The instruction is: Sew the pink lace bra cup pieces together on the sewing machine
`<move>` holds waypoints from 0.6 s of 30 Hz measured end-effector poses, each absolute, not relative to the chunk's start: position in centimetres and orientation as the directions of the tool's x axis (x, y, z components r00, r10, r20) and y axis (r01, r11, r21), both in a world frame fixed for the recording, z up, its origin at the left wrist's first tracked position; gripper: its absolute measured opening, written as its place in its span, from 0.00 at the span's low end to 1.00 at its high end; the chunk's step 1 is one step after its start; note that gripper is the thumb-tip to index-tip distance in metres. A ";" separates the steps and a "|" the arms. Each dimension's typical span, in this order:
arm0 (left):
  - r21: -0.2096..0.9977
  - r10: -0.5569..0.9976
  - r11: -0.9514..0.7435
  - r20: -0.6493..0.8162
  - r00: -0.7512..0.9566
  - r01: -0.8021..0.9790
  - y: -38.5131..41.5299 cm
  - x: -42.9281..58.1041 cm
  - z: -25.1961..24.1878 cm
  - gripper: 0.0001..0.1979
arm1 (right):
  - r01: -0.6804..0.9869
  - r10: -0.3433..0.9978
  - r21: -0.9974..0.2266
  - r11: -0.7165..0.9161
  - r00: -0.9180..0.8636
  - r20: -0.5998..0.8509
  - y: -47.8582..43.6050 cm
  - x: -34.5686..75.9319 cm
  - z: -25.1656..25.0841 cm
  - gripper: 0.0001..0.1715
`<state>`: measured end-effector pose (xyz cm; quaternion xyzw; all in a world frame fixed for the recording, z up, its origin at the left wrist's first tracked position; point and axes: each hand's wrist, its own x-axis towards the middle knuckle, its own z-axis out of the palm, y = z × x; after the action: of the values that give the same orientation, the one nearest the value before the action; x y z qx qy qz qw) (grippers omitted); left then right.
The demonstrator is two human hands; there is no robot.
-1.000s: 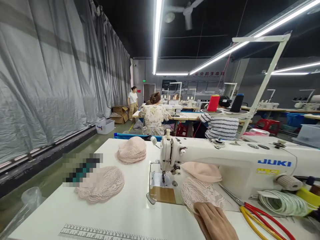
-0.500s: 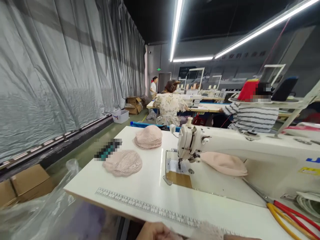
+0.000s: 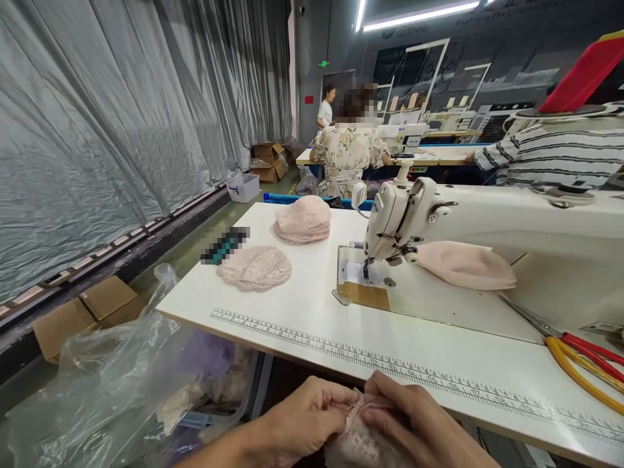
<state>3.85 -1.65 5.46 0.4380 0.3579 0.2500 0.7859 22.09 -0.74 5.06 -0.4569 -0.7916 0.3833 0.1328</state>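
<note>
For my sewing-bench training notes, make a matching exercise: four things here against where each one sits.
1 lace piece
2 scissors
3 pink pad
4 printed ruler

a under the sewing machine arm
b held by left hand and right hand
c lying at the table right end
d along the near table edge

Pairs: 1-b, 2-c, 3-a, 4-d

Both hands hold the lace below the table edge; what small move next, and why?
Probably lift the lace piece onto the table toward the needle plate: left hand and right hand both pinch it off the table, and the plate looks bare.
</note>
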 end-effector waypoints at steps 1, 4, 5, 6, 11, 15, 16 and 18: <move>0.859 0.695 0.506 -0.349 0.629 -0.082 -1.7 3.6 5.3 0.14 | 0.627 0.819 -0.726 0.284 -0.552 -0.156 -0.8 22.1 4.9 0.13; 0.842 0.669 0.535 -0.378 0.640 -0.062 -1.6 3.0 5.0 0.16 | 0.638 0.802 -0.716 0.282 -0.566 -0.188 -0.9 22.0 4.7 0.11; 0.843 0.665 0.535 -0.388 0.637 -0.045 -1.5 2.8 5.0 0.17 | 0.639 0.798 -0.714 0.286 -0.572 -0.191 -0.9 21.9 4.7 0.10; 0.845 0.662 0.533 -0.396 0.636 -0.028 -1.4 2.7 5.0 0.17 | 0.638 0.793 -0.712 0.292 -0.578 -0.192 -0.9 21.8 4.7 0.08; 0.849 0.662 0.527 -0.428 0.616 0.023 -1.1 2.6 5.0 0.11 | 0.658 0.775 -0.671 0.341 -0.601 -0.196 -0.8 21.3 4.0 0.06; 0.871 0.715 0.486 -0.443 0.541 0.071 -1.3 2.7 3.5 0.13 | 0.696 0.809 -0.615 0.371 -0.568 -0.155 -1.3 21.2 3.1 0.06; 0.865 0.719 0.495 -0.462 0.518 0.084 -1.3 2.5 3.1 0.14 | 0.689 0.814 -0.627 0.363 -0.562 -0.146 -1.4 21.4 2.9 0.04; 0.843 0.708 0.526 -0.506 0.493 0.110 -1.4 1.8 2.5 0.14 | 0.666 0.810 -0.679 0.309 -0.558 -0.178 -1.6 21.7 2.8 0.01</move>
<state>1.76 -1.35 2.55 0.4431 0.4616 0.2013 0.7417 21.69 -1.61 2.79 -0.4595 -0.8030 0.3666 0.0987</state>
